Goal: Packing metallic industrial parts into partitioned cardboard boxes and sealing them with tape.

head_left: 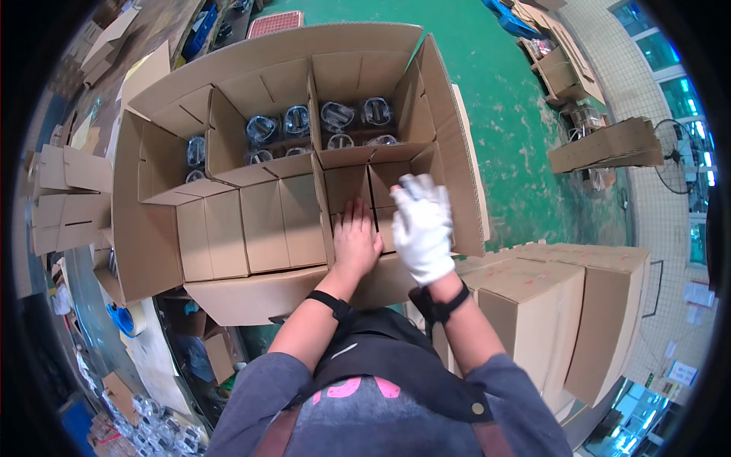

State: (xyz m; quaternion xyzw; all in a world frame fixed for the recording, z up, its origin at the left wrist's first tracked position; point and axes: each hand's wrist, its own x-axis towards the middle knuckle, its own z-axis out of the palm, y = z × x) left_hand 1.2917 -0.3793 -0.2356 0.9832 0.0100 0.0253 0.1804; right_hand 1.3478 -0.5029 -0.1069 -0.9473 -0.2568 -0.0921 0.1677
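Crosswise — long axis of carton, mouth upward, left hand unclenched, right hand — grip unclear

Brown carton, white glove, black wristbands, green floor.

A green floor with pale worn patches extends across the upper right. At the far right, a round wire-guard fan is positioned beside a white tiled wall fitted with windows. Paper sheets are mounted on this wall. Upper left, a red lattice tray lies near a blue bin.
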